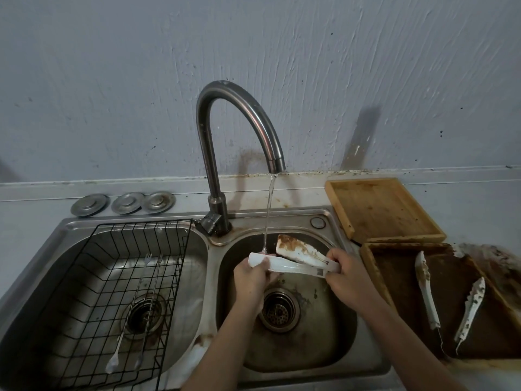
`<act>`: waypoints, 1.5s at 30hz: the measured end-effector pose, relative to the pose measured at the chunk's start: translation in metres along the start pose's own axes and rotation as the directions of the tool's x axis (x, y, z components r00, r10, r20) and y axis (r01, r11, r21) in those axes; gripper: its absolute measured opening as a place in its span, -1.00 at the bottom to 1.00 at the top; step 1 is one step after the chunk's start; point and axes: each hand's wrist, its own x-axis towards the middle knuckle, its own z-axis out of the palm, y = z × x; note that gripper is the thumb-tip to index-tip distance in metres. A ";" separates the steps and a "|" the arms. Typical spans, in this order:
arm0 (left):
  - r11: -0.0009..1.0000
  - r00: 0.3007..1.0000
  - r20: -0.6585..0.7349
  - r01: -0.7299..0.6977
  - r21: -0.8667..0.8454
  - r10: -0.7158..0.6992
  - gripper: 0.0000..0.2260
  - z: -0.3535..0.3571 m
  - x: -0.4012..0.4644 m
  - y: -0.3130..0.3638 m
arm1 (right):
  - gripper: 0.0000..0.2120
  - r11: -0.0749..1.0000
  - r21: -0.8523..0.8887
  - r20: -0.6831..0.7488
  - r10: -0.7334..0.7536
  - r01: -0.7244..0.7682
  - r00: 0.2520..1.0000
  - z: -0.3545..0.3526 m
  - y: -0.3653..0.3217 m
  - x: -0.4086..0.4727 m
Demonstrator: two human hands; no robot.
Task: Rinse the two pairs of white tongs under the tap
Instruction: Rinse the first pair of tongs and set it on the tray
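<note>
I hold one pair of white tongs [293,259] over the right sink basin [332,328]. My left hand [251,277] pinches the tip of the near arm, which sits in the water stream from the curved tap [239,108]. My right hand [349,273] grips the hinge end. The far arm's tip is smeared with brown sauce. A second pair of white tongs [427,289], dirty and spread apart, lies in the dark wooden tray [375,266] to the right of the sink.
A black wire rack [93,277] fills the left basin and holds two long thin utensils [135,317]. Three metal sink plugs [124,204] lie behind it. A lighter wooden tray [383,210] stands at the back right. The wall runs close behind.
</note>
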 end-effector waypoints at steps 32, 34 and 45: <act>0.979 0.988 0.143 -0.080 0.190 0.053 -0.85 0.011 0.005 0.019 | -0.81 0.676 0.647 0.255 0.246 -0.354 0.935 0.027 -0.009 -0.010; 0.974 0.987 0.134 -0.115 0.194 0.089 -0.94 0.008 0.006 0.021 | -0.76 0.603 0.718 0.308 0.174 -0.349 0.935 0.025 -0.010 -0.012; 0.951 0.948 0.244 -0.252 0.180 0.205 -0.84 0.003 0.000 0.048 | -0.61 0.847 0.531 0.253 -0.118 -0.035 0.960 -0.004 -0.039 0.001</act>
